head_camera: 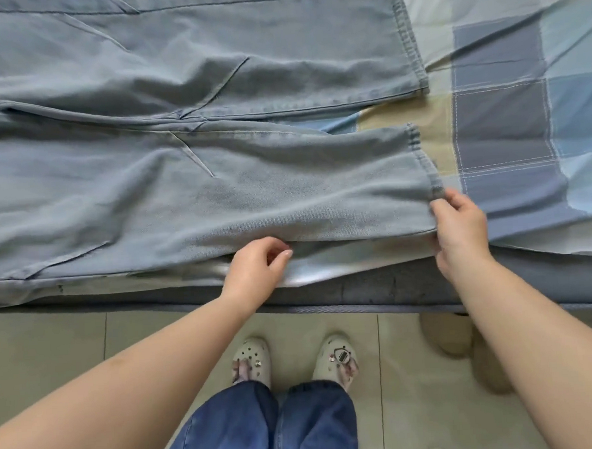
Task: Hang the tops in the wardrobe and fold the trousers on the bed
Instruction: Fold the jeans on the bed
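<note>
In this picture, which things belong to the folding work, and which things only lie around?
Part of the job:
- light blue trousers, spread flat on the bed
- left hand, pinching the near leg's edge
- right hand, pinching the hem corner
- checked bedsheet

Just lying about:
- beige slippers on the floor under the bed edge

Item: legible markings. I found none. The pale denim trousers [196, 181], the checked bed sheet [508, 110] and the charms on the clogs [335, 356] carried no text, label, brand or number that I could read.
</note>
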Demonstrator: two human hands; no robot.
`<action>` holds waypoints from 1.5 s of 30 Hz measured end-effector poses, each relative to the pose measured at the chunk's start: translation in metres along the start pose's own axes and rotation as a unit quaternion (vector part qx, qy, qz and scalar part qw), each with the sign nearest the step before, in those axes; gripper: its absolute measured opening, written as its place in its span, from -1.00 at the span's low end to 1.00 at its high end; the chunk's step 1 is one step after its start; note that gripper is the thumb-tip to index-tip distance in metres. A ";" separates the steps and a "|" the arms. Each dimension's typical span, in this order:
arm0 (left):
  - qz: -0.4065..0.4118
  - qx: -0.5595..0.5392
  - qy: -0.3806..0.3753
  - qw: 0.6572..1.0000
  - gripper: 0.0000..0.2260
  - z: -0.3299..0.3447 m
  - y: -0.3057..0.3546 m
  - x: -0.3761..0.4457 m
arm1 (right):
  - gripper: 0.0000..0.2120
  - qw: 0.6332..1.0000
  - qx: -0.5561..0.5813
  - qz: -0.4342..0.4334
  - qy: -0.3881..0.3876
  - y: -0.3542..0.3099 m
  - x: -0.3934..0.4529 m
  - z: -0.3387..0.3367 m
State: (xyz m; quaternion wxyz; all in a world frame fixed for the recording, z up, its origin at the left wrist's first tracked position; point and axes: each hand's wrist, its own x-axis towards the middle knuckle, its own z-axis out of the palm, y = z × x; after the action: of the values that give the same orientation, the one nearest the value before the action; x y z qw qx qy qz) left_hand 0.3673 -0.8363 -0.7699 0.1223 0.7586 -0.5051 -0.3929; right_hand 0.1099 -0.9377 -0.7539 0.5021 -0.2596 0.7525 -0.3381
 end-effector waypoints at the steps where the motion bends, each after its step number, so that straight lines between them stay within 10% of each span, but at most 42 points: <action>1: -0.072 -0.063 0.012 0.995 -0.90 0.003 0.000 0.002 | -0.73 1.000 -0.017 0.016 0.010 0.001 0.006 -0.004; 6: -0.293 -0.610 0.012 0.736 -0.82 0.009 0.009 -0.009 | -0.90 0.984 -0.148 0.088 -0.055 0.026 0.010 -0.016; 13: -0.295 -0.690 -0.010 0.661 -0.93 0.002 0.000 -0.024 | -0.79 0.980 -0.174 -0.099 0.019 0.029 0.007 -0.025; 20: -0.418 -0.553 0.000 0.721 -0.90 0.000 -0.002 -0.032 | -0.59 0.972 -0.215 0.023 -0.090 0.024 0.009 -0.024; 26: -0.323 -0.268 -0.292 0.860 -0.68 -0.027 0.019 -0.005 | -0.46 0.946 -0.306 -0.042 -0.092 -0.022 0.037 0.020; 32: -0.203 -0.338 -0.133 0.909 -0.72 -0.034 0.051 0.065 | -0.47 0.955 -0.286 -0.047 -0.056 -0.036 0.075 0.037; 39: 0.014 0.004 -0.010 1.000 -0.42 -0.025 0.073 0.124 | -0.86 0.969 -0.231 -0.084 0.008 -0.042 0.110 0.054; 45: -0.026 0.113 -0.042 0.992 -0.38 -0.021 0.057 0.123 | -0.77 0.957 -0.282 -0.066 0.001 -0.049 0.111 0.053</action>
State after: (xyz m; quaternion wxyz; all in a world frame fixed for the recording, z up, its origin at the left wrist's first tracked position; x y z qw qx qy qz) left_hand 0.3668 -0.9732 -0.7809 0.0036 0.7633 -0.5310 -0.3680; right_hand 0.1215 -1.0624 -0.7948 0.3844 -0.4390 0.7990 -0.1450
